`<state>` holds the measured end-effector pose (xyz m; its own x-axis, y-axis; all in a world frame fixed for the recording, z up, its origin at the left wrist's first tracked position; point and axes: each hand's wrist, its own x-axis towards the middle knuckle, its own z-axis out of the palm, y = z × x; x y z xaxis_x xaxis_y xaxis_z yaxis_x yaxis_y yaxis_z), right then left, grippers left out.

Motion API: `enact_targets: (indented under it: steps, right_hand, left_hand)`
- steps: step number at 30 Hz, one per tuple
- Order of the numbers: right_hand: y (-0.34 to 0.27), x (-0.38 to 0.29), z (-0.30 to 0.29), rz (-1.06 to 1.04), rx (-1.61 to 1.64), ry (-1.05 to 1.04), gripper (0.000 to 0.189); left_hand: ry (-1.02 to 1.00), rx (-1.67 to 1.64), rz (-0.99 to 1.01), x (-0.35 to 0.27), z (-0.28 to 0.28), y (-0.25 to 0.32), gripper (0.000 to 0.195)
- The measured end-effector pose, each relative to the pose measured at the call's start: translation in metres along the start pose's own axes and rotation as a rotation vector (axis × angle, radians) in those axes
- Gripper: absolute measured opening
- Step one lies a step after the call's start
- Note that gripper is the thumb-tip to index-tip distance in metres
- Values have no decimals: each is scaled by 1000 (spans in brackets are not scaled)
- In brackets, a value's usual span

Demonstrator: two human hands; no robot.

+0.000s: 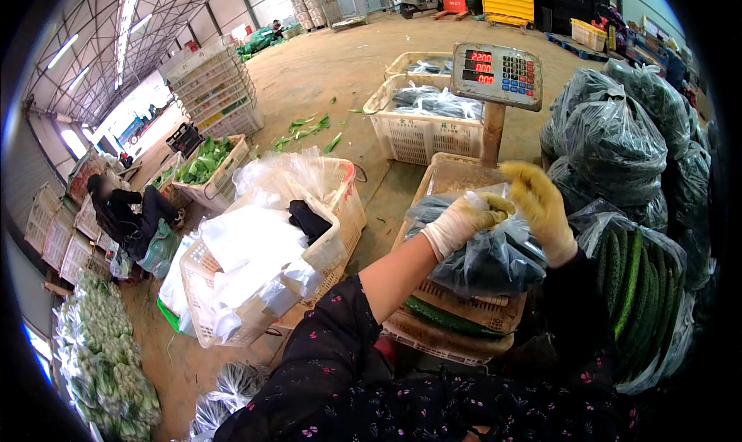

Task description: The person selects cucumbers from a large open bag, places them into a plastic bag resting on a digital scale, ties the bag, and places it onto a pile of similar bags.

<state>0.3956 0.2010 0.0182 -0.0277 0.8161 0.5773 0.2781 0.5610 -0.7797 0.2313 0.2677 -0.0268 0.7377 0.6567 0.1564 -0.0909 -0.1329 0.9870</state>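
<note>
My left hand (472,216), in a whitish glove with yellow fingers, grips the gathered top of a clear plastic bag (493,262). Dark green cucumbers show dimly through the bag, which rests in a shallow plastic crate on a weighing scale. Just right of it, my right hand (536,210) is raised in a yellowed glove, its fingers bent and slightly blurred; whether it holds part of the bag is unclear. The scale's display head (497,75) stands on a rusty post beyond the hands. One loose cucumber (455,319) lies along the near side of the crate.
Filled bags (617,146) are piled at the right, above an open bag of cucumbers (637,285). At the left, a crate (330,250) holds white plastic bags and a dark cloth. Crates of bagged produce (426,131) stand behind the scale. A person (130,216) sits at the far left.
</note>
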Motion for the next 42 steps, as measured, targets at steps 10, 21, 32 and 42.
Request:
enact_targets:
  steps: [10,21,32,42]
  right_hand:
    - [105,36,32,575,865,-237,32]
    - [135,66,-19,334,-1059,-351,30]
    - [82,23,-18,193,-188,118,24]
    - [8,-100,-9,437,494,98,25]
  left_hand:
    - [282,1625,692,31,-8,25,16]
    - [-72,1423,462,-43,1,-5,9]
    - [363,1270,627,-12,11,-24,33]
    - [-85,1192,-147,36,24,-29,31]
